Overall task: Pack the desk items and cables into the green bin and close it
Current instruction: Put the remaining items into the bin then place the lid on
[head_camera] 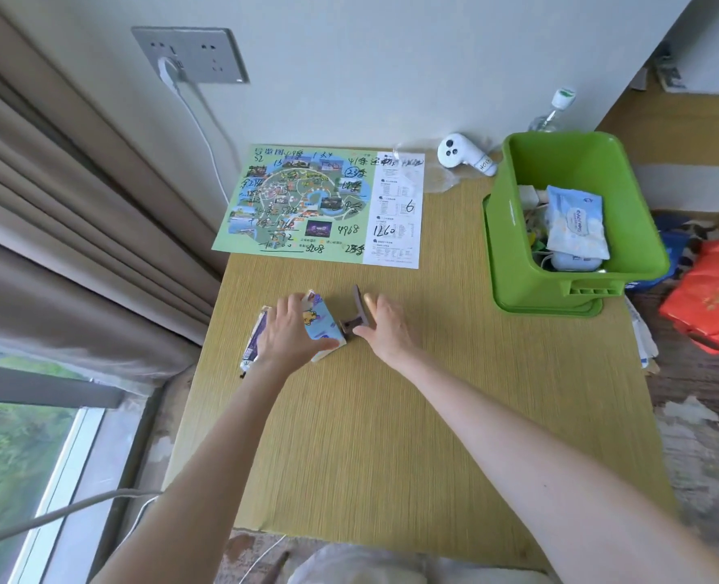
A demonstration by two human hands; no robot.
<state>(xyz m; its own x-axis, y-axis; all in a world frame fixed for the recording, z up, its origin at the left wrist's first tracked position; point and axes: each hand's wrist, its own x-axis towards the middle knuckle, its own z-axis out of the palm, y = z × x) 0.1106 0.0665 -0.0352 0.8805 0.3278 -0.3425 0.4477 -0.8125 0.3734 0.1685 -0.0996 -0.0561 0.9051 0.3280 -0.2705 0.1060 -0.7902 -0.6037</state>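
The green bin (518, 246) stands open at the right of the yellow-green desk (433, 415), on top of its green lid (585, 308). Inside lie a blue wet-wipes pack (574, 221) and other small items. My left hand (294, 328) lies with spread fingers on a stack of colourful packets (322, 318) near the desk's left edge. Just to the right, my right hand (385, 324) rests on a dark brown hair clip (354, 316), thumb against its near end. A white controller (463, 155) and a scribbled-on park map (324, 204) lie at the back.
A white cable (206, 137) runs down from the wall socket (191, 54) behind the desk. A clear bottle (553, 111) stands behind the bin. A red bag (715, 297) lies on the floor to the right. Curtains and a window fill the left.
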